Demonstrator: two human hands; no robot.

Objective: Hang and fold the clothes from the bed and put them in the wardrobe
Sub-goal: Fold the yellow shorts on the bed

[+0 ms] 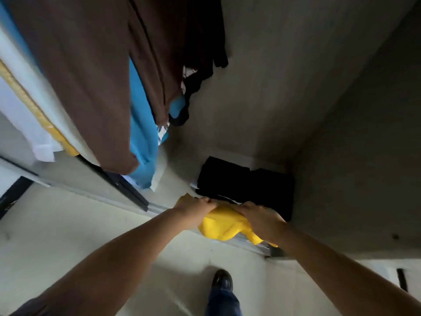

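While both hands [196,207] [262,216] grip it, yellow garment [218,226] sags btwn.

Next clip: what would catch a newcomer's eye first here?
The bright yellow garment at the wardrobe's bottom edge, gripped by the left hand and right hand. Behind it lies a folded black stack; upper left hang a brown garment and a blue one.

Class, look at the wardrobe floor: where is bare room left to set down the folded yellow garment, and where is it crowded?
Bare wardrobe floor lies left of the black folded clothes pile, beneath the hanging brown garment and blue garment. The right corner is crowded by that pile. Both hands, left hand and right hand, hold the yellow folded garment at the front edge.
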